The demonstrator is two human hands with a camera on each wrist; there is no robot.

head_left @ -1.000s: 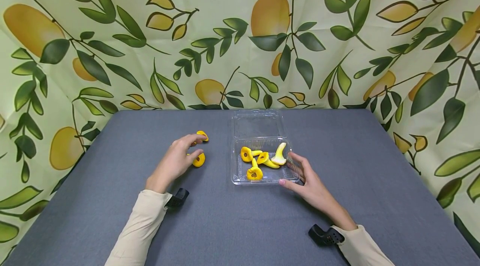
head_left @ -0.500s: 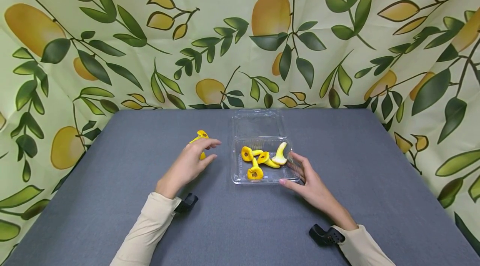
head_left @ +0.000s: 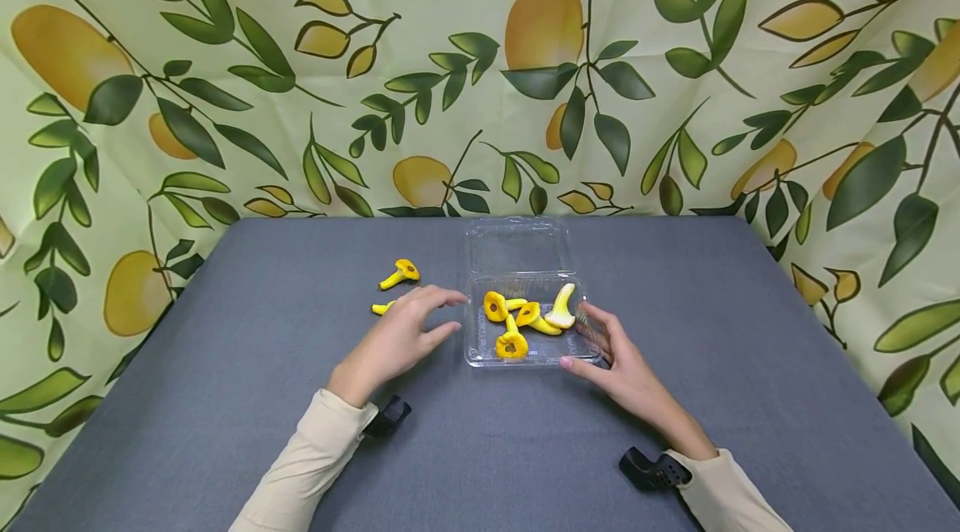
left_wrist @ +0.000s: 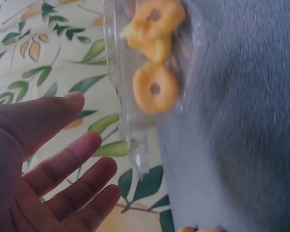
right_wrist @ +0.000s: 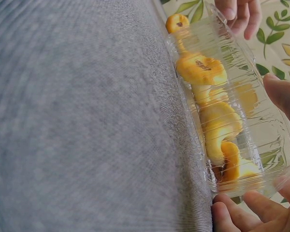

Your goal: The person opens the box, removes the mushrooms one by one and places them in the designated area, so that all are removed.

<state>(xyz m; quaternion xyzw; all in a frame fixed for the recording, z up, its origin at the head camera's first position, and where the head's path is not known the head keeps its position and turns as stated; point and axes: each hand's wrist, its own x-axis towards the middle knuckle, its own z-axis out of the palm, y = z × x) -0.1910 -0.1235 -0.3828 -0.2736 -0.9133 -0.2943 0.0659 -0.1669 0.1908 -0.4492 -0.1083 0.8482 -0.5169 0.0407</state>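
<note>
A clear plastic clamshell container (head_left: 480, 353) stands on the table with its lid folded back. Several yellow chanterelle mushrooms (head_left: 512, 345) lie in it, also visible through its wall in the right wrist view. My right hand (head_left: 626, 378) grips the container's right side, thumb at the front corner and fingers along the side. Just left of the container is my left hand (head_left: 397, 340), its fingers relaxed and apart, holding nothing. The left wrist view shows its spread fingers (left_wrist: 77, 166) beside the container wall. Beyond this hand lies a loose chanterelle (head_left: 399, 273); a second chanterelle (head_left: 381, 308) is partly hidden behind it.
The open transparent lid (head_left: 517, 248) lies toward the table's back edge. A grey cloth covers the table (head_left: 480, 457). Behind and at both sides hangs a curtain (head_left: 450, 7) printed with fruit and leaves.
My left hand has moved right, away from the loose chanterelles and up to the container's left side, uncovering the farther one. My right hand has stayed on the container.
</note>
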